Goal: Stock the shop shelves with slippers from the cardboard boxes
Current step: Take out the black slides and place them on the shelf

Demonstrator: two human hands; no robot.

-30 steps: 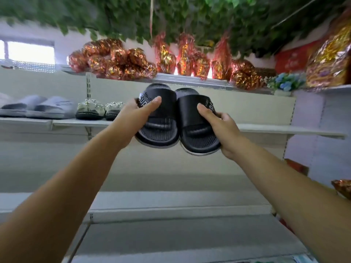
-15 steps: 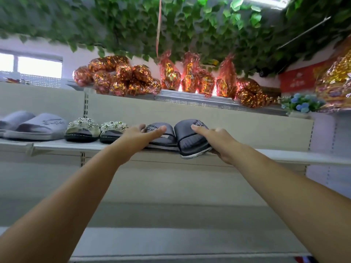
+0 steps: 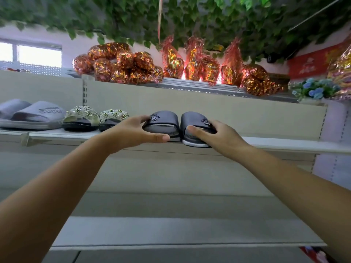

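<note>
The grey slipper (image 3: 38, 116) at the left end of the middle shelf (image 3: 284, 143) carries the raised word "Super" across its strap, plainly readable. The left dark slipper (image 3: 164, 120), at the shelf's front edge, bears the same word on its strap, seen upside down, with a line of smaller letters beside it too small to read; the left hand (image 3: 131, 131) grips the strap just beside the lettering. The right dark slipper (image 3: 195, 120) has raised lettering too, partly hidden under the right hand (image 3: 222, 135) holding it; only "Su" shows. A red banner (image 3: 313, 63) beyond the shelf's right end has pale characters, too blurred to read.
</note>
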